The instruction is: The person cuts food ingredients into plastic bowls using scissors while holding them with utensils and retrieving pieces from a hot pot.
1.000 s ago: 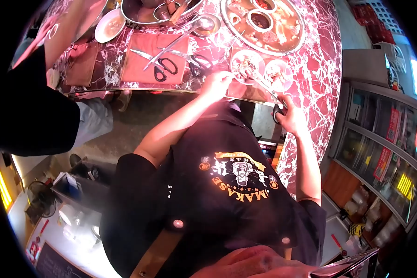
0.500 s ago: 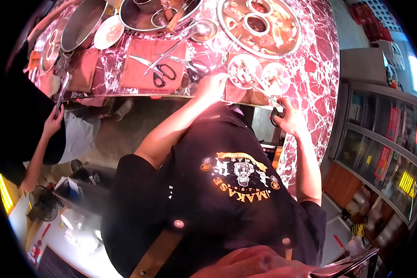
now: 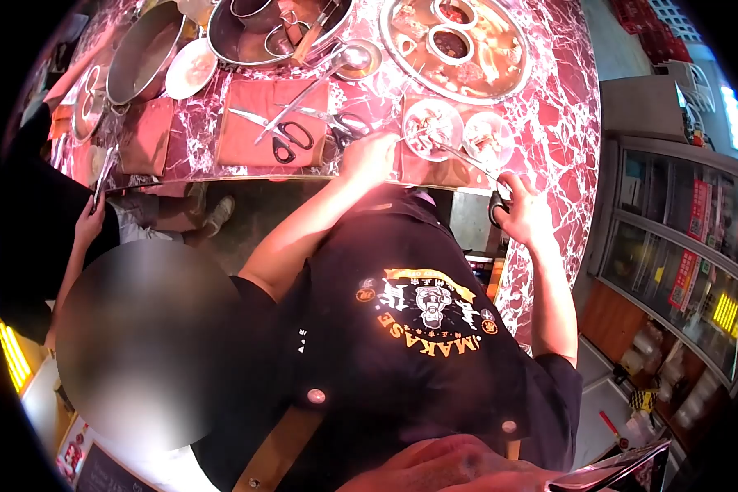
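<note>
My right hand (image 3: pixel 523 211) is closed on the black handles of a pair of scissors (image 3: pixel 471 161), whose blades reach to the left bowl of cut food (image 3: pixel 432 129). Close to its right stands a second bowl of food (image 3: pixel 488 138). My left hand (image 3: pixel 371 157) is near the left bowl's left side, its fingers together; what they hold, if anything, is too small to tell. Two more pairs of scissors, one with black handles (image 3: pixel 291 141), and a long ladle (image 3: pixel 353 57) lie on and beside a brown cloth (image 3: pixel 250 98).
A round tray of food in broth (image 3: pixel 500 70) with two sauce cups stands behind the bowls. Farther left are a large pot (image 3: pixel 213 37), a white bowl (image 3: pixel 191 69) and an oval pan (image 3: pixel 143 53). A co-worker (image 3: pixel 53 221) at the left holds scissors. A glass-door cabinet (image 3: pixel 681 246) stands at the right.
My right hand has shifted slightly with the scissors. The co-worker's arm has drawn back from the table, and scissors now show in that hand. The view has shifted slightly.
</note>
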The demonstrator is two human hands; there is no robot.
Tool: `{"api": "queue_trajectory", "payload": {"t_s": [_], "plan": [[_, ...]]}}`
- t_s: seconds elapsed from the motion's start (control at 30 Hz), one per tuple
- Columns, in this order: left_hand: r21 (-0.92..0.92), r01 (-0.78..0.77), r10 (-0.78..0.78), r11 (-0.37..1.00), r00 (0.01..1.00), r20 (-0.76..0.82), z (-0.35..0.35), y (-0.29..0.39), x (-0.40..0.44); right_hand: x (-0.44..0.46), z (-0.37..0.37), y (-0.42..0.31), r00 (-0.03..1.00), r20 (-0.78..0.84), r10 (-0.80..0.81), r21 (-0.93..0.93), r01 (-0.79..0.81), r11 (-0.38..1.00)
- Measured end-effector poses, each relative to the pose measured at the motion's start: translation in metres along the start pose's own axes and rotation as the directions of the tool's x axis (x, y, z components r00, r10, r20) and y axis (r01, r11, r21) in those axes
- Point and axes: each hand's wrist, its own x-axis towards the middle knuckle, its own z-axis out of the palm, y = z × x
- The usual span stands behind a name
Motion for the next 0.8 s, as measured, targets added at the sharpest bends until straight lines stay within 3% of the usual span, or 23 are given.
{"api": "queue_trajectory", "payload": {"t_s": [0.2, 0.43, 0.47, 0.63, 0.73, 0.8], "plan": [[0.102, -0.069, 0.053, 0.992, 0.988, 0.144, -0.002, 0.016, 0.010, 0.020, 0.014, -0.030, 0.966, -0.159, -0.203, -0.311, 0.146, 0.939], [0.195, -0.133, 0.088, 0.972, 0.970, 0.225, -0.036, 0.020, 0.009, 0.047, 0.030, -0.011, 0.945, -0.193, -0.264, -0.297, 0.200, 0.934], [0.169, -0.156, 0.123, 0.973, 0.974, 0.191, -0.040, 0.012, 0.005, 0.049, 0.030, -0.008, 0.945, -0.188, -0.266, -0.285, 0.207, 0.936], [0.029, 0.046, -0.051, 0.999, 0.979, 0.195, -0.087, 0.026, -0.012, 0.058, 0.015, 0.012, 0.970, -0.029, -0.240, -0.096, 0.237, 0.967], [-0.269, 0.317, -0.282, 0.909, 0.946, 0.163, -0.077, 0.014, -0.018, 0.061, -0.010, 0.037, 0.977, 0.072, -0.202, 0.012, 0.202, 0.979], [-0.473, 0.276, -0.290, 0.837, 0.956, 0.046, -0.056, -0.006, -0.019, 0.057, -0.043, 0.042, 0.983, 0.134, -0.129, 0.131, 0.112, 0.985]]}}
